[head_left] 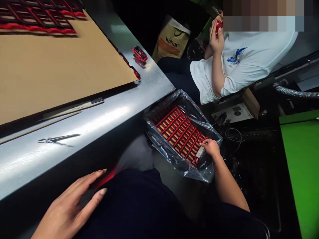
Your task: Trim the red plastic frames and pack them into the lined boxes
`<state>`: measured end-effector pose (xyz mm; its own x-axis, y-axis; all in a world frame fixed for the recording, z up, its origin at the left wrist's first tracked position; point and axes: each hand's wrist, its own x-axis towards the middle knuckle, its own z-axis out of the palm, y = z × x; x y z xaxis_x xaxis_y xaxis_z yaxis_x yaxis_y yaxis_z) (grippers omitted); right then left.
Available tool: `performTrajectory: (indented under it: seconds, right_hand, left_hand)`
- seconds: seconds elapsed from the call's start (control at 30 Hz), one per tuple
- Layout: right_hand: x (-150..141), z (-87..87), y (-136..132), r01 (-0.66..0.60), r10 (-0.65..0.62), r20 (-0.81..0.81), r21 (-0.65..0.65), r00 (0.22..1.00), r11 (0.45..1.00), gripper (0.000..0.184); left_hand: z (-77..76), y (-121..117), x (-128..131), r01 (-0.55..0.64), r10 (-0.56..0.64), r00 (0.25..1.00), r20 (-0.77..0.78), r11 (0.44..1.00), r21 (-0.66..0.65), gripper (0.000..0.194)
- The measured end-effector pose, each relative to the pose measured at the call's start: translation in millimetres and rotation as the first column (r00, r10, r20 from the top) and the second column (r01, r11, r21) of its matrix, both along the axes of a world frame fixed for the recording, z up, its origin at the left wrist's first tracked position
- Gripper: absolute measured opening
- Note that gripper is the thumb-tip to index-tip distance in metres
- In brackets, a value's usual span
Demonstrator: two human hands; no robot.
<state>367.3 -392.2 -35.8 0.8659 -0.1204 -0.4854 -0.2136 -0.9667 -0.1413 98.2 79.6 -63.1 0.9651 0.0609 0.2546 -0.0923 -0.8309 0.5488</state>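
My right hand reaches into a crate lined with a clear plastic bag. Its fingers are closed at the right edge of the rows of red-and-black parts; what they pinch is hidden. A whitish strip lies just below those fingertips. My left hand is at the lower left, below the table edge, thumb and fingers apart. Behind its fingertips shows a blurred red object, which I cannot identify; the hand does not visibly grip it.
On the metal table lie pliers, a cardboard sheet with rows of red-and-black parts, and one separate red-and-black part. A co-worker in a white shirt sits beyond the crate, holding a red object.
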Motion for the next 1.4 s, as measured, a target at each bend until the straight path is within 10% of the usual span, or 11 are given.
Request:
performTrajectory:
  seconds: [0.17, 0.4, 1.4]
  right_hand:
    - [-7.9, -48.0, -43.8, -0.142, 0.05, -0.241, -0.379, 0.969, 0.915, 0.03]
    - [-18.4, -83.4, -59.7, -0.367, 0.167, -0.409, -0.477, 0.897, 0.799, 0.033]
    - [-59.9, -50.2, -26.0, -0.462, 0.299, -0.385, -0.458, 0.873, 0.76, 0.027]
  left_hand:
    - [-0.6, -6.4, 1.8, 0.001, -0.001, 1.0, 0.004, 1.0, 0.014, 0.047]
    - [2.2, -6.1, -0.5, -0.01, 0.009, 1.0, 0.009, 1.0, 0.02, 0.045]
    - [3.9, -4.0, -8.1, -0.111, 0.115, 0.993, 0.026, 0.986, -0.125, 0.028]
